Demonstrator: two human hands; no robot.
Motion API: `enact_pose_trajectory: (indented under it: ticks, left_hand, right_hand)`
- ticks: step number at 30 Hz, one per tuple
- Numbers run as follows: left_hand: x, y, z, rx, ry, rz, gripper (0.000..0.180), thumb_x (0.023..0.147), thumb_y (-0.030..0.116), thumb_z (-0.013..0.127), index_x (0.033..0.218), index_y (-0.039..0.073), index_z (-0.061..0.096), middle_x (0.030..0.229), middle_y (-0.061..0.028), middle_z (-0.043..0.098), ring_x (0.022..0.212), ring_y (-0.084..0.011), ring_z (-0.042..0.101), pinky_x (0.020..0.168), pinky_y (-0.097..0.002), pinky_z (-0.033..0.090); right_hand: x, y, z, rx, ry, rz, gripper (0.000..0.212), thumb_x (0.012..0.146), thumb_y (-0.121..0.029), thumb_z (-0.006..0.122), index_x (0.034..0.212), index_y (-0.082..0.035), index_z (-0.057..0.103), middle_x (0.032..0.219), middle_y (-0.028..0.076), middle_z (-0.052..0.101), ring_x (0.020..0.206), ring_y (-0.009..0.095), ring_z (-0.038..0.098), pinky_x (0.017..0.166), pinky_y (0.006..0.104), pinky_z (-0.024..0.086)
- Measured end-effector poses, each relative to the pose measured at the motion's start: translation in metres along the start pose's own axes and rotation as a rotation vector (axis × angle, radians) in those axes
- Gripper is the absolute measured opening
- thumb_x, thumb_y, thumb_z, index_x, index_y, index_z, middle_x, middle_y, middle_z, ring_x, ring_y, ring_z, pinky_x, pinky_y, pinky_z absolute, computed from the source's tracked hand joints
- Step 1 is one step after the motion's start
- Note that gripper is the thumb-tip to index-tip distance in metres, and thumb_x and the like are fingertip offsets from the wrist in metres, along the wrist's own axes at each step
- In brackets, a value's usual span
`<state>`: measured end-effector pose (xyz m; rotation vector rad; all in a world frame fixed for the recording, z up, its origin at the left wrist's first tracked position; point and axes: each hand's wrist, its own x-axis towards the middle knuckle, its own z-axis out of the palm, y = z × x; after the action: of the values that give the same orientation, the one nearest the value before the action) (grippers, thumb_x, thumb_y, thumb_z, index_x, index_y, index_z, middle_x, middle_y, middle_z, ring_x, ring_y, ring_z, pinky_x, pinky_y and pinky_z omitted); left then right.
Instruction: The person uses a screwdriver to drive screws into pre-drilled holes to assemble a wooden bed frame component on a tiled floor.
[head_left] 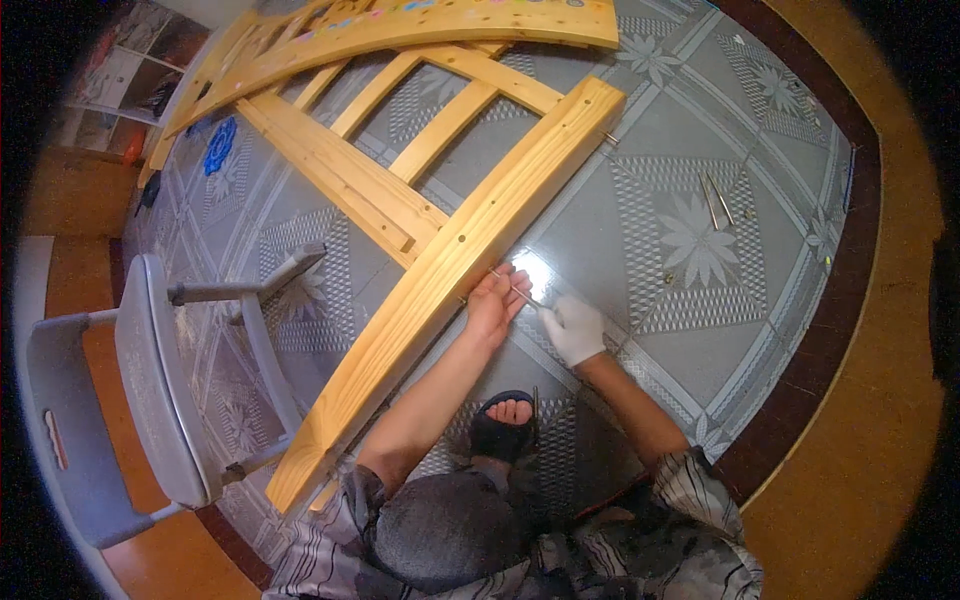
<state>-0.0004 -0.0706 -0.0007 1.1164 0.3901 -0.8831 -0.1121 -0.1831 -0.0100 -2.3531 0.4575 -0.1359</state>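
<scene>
A pale wooden post (pixel 480 240) runs slantwise across the middle, joined to a slatted frame at its far side. My left hand (pixel 491 305), bare, is at the post's near side, palm partly up and fingers curled round the far end of a thin metal rod (pixel 522 291). The rod's other end is in my right hand (pixel 574 330), which wears a white glove and is closed. Whether the rod is a tool or a bolt cannot be made out. A metal bolt (pixel 610 138) sticks out of the post's upper end; a small brass-coloured end (pixel 463 300) shows by my left wrist.
Two long metal rods (pixel 716 202) lie on the patterned grey floor at right, with small metal pieces (pixel 668 278) nearby. A grey folding chair (pixel 165 380) stands at left. A curved wooden panel (pixel 430 30) lies across the far end. Beyond the chair is a blue object (pixel 220 147).
</scene>
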Motion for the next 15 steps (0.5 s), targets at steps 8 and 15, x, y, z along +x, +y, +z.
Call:
enact_pose_trajectory:
  ticks: [8,15]
  left_hand:
    - [0.008,0.000,0.003,-0.067,-0.005,-0.046,0.024,0.089,0.012,0.040,0.110,0.002,0.041,0.108,-0.0125,0.051,0.096,-0.0219,0.053,0.084,-0.0344,0.046]
    - [0.009,-0.002,0.001,-0.067,-0.002,-0.015,0.023,0.089,0.011,0.039,0.109,0.002,0.042,0.108,-0.0126,0.051,0.097,-0.0220,0.052,0.085,-0.0351,0.045]
  right_hand:
    - [-0.008,0.010,0.014,0.671,-0.068,0.225,0.047,0.081,-0.051,0.042,0.065,-0.007,0.045,0.055,0.006,0.038,0.050,0.016,0.041,0.047,0.0318,0.036]
    - [0.006,-0.016,-0.007,2.431,-0.652,0.729,0.046,0.086,-0.051,0.029,0.064,-0.012,0.037,0.054,-0.003,0.026,0.043,0.011,0.027,0.041,0.0239,0.024]
